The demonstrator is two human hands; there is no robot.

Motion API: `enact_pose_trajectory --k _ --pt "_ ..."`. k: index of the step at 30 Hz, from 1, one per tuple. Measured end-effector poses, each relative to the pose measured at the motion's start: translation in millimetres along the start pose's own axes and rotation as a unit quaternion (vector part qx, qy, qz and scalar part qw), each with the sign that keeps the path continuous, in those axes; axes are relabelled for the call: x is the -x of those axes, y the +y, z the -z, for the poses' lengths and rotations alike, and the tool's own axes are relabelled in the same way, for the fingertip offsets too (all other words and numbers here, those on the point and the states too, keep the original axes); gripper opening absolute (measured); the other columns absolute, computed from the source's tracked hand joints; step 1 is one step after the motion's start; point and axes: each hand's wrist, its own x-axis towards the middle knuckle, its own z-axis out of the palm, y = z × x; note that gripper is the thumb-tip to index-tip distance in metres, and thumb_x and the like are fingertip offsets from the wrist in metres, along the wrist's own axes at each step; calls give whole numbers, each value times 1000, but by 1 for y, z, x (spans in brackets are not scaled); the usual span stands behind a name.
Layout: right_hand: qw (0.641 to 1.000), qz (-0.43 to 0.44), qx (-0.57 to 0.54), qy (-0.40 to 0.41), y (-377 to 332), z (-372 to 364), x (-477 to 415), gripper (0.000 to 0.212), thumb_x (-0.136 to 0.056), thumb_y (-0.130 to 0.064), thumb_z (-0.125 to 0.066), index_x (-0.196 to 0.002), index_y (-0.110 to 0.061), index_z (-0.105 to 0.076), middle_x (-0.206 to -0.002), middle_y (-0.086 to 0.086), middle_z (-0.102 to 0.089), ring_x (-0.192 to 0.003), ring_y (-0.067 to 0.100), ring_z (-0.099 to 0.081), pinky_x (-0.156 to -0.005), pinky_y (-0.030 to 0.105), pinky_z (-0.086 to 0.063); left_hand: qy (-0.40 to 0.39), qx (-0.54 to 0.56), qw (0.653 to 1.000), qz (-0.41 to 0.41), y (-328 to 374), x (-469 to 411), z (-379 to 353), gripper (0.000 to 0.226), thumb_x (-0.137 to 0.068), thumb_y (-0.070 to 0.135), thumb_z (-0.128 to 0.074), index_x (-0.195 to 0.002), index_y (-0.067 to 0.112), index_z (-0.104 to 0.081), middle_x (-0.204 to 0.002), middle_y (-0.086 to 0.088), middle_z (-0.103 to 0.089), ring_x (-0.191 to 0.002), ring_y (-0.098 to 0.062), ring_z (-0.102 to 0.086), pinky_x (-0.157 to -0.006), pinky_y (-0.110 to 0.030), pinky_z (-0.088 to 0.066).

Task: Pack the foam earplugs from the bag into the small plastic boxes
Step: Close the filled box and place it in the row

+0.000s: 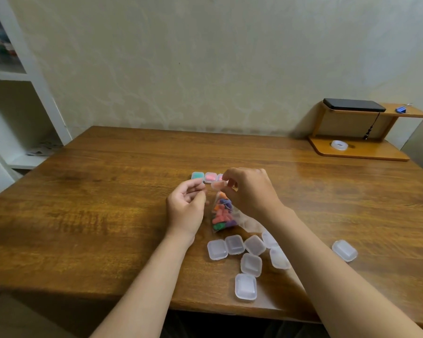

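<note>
A clear bag (222,213) of coloured foam earplugs lies on the wooden table (108,191) between my hands. My right hand (250,191) pinches a small plastic box (219,184) with orange-pink earplugs inside, just above the bag's far end. My left hand (187,206) hovers to the left of the bag, fingers loosely curled and holding nothing. Behind the hands stands a row of filled boxes: a teal one (197,176), a pink one (210,177), and a third partly hidden by my right hand. Several empty clear boxes (233,245) lie near the front edge.
One empty box (344,250) lies apart at the right. A wooden desk shelf (359,150) at the back right carries a tape roll (339,145) and a black device (354,105). White shelving (22,93) stands to the left of the table.
</note>
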Motion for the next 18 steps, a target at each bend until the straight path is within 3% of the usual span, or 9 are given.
enact_pose_trajectory --k 5,10,18 --pt "994 -35 32 -95 -10 -15 -19 21 -98 -33 -62 -116 -23 -65 -103 -1 -72 -96 19 -65 -93 39 -49 95 -67 993 -13 -3 -2 3 25 -95 5 -59 -98 29 -66 -95 11 -69 -89 -6 -70 -73 -26 -62" --pt "989 -47 62 -129 -14 -21 -24 25 -97 -31 -62 -119 -20 -62 -103 3 -71 -94 21 -64 -86 37 -52 93 -91 992 4 -1 -3 3 25 -96 7 -58 -97 31 -64 -96 12 -68 -91 -6 -68 -82 -35 -62" --pt "983 -50 89 -153 -19 -20 -28 24 -99 -32 -57 -117 -17 -62 -99 5 -68 -87 21 -61 -78 35 -50 80 -94 992 14 -1 -4 3 24 -96 5 -58 -104 27 -66 -98 13 -66 -92 -4 -67 -83 -35 -62"
